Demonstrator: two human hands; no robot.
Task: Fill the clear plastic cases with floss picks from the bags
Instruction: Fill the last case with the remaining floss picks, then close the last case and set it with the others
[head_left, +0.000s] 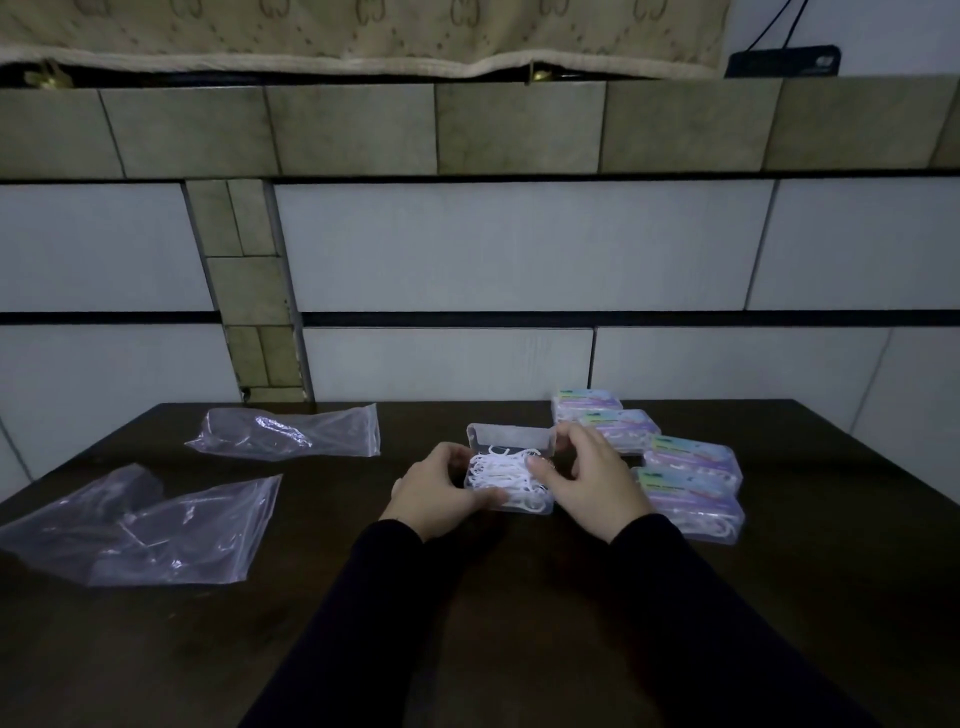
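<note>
An open clear plastic case (511, 439) sits mid-table with its lid standing up at the back. White floss picks (501, 470) are heaped in it. My left hand (439, 491) grips the case's left side, thumb along the front edge. My right hand (592, 480) holds the right side, thumb pressing on the picks and fingers reaching toward the lid. Two clear plastic bags lie to the left: a near one (156, 525) and a far one (291, 432); both look nearly empty.
Several closed cases (691, 475) with colourful labels lie in a row to the right of my right hand, running from the table's back edge toward me. The dark wooden table (467, 597) meets a tiled wall at the back.
</note>
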